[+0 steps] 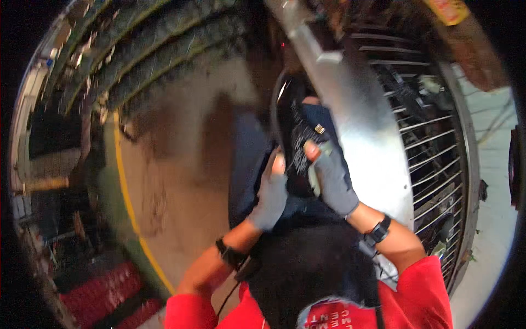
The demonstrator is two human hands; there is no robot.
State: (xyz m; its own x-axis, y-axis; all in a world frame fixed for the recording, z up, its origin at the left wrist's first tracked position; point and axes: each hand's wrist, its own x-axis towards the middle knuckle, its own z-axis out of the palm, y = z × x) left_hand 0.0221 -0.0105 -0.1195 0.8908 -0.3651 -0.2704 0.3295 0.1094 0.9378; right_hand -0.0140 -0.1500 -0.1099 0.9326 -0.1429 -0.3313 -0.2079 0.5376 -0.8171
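Both my hands wear grey fingerless gloves and black wristbands, with red sleeves behind them. My left hand [271,193] grips the lower left edge of a black textured piece [298,140] that carries a small brass tag [319,129]. My right hand [332,178] clasps the same piece from the right, thumb on its face, with a pale strip [313,179] under the fingers. The piece lies against dark blue cloth [246,159] and a curved silver metal panel [364,126]. A black bundle [312,263] covers my chest below the hands.
A wire rack [435,142] of thin metal bars curves along the right. Dark ribbed rolls [153,46] arch across the top left. The tan floor [175,181] has a yellow line [127,197] at its left edge, and red ribbed items [104,296] lie at the bottom left.
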